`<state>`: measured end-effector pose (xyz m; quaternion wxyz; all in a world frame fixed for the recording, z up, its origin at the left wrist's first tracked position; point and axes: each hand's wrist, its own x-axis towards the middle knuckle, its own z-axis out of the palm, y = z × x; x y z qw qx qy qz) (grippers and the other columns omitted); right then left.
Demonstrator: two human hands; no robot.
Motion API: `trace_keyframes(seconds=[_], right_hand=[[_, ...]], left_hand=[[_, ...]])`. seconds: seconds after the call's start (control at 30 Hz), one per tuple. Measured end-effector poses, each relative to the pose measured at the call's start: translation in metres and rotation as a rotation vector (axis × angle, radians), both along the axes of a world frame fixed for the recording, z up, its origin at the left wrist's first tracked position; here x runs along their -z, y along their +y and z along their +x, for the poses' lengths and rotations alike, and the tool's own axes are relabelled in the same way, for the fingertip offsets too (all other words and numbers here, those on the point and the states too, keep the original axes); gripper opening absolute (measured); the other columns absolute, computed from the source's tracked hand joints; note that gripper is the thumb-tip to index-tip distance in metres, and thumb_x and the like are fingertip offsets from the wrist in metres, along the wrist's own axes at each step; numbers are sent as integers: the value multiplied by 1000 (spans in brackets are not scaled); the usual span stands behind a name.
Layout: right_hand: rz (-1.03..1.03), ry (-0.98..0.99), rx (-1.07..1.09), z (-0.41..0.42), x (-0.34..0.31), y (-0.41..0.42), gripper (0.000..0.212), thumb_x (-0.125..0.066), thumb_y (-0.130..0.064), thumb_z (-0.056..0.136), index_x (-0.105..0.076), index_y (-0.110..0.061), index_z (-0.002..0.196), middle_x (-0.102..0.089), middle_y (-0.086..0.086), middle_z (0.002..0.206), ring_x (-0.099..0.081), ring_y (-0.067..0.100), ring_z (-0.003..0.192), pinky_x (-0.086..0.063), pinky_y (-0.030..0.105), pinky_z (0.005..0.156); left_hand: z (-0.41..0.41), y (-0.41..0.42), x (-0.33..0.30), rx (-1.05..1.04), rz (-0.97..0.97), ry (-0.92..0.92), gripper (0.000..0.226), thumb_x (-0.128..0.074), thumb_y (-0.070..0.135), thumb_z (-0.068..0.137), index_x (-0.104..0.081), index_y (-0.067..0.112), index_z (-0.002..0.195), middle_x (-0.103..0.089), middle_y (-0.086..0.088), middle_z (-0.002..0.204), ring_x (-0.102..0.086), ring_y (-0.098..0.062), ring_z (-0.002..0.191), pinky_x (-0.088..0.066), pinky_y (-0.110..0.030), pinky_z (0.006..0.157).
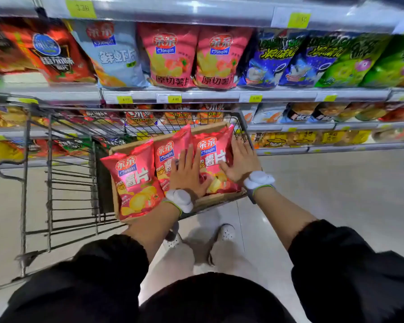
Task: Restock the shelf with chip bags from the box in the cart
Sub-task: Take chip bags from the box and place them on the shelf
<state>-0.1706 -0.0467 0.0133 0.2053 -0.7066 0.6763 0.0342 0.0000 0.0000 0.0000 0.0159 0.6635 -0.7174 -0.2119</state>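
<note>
A cardboard box sits in the right end of a wire shopping cart. Three red chip bags stand in it: a left bag, a middle bag and a right bag. My left hand lies flat with fingers spread between the middle and right bags. My right hand rests with spread fingers on the right side of the right bag. Neither hand has lifted a bag. On the shelf above stand two matching red bags.
Blue and green snack bags fill the shelf to the right, and orange and pale-blue bags the left. Lower shelves hold more snacks. The cart's left part holds nothing. Tiled floor lies to the right, and my feet stand beside the cart.
</note>
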Motion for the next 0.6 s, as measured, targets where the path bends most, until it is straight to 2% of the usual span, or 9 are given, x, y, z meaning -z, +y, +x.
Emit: trace_keyframes(seconds=[0.07,0.17,0.3,0.4,0.47,0.53,0.6], right_hand=[[9,-30,22,-4,3,-2,88,-43,-59,82,-11,-13,150,-19,9,158,-24,35,142,-23,47,116],[50,-66,17,-10,11,-4,89,-48,-57,83,-4,-19,151,-16,2,159,-31,35,138,-32,46,111],[75,-207,13,-18,18,-12,97,-53,-60,78,3,-24,149,-27,7,155,-47,35,128,-46,44,100],[116,-359,70,-14,31,-20,99,-60,-55,73,-9,-12,146,-27,11,155,-41,31,135,-42,40,107],[189,-398,185,-9,49,-26,99,-64,-53,69,-19,-7,145,-37,13,149,-43,30,134,-41,40,108],[263,-408,285,-4,59,-26,88,-68,-51,67,-33,-10,137,-55,9,132,-54,28,122,-47,38,99],[323,-451,313,-2,69,-26,76,-71,-47,66,-41,-15,128,-61,2,118,-59,21,109,-47,30,88]], left_hand=[[-4,-4,1,6,5,1,87,-27,65,82,0,19,152,1,-4,161,-3,-28,149,-12,-49,119],[-11,-9,4,-35,55,42,87,-43,58,87,4,21,151,3,-1,161,-6,-28,148,-20,-46,116],[-27,-18,3,-121,81,71,87,-39,60,86,1,19,151,-3,-3,161,-16,-33,145,-25,-46,114],[-34,-21,3,-215,90,140,84,-40,58,86,-7,17,151,-13,-5,159,-21,-30,144,-28,-42,112],[-37,-23,2,-292,82,182,83,-42,57,85,-13,16,150,-20,-7,156,-24,-29,143,-31,-41,111],[-40,-24,1,-334,64,217,79,-47,52,87,-17,14,150,-25,-9,154,-27,-28,141,-33,-41,110],[-43,-23,2,-351,57,236,77,-52,46,89,-16,14,150,-26,-10,153,-28,-28,140,-34,-41,111]])
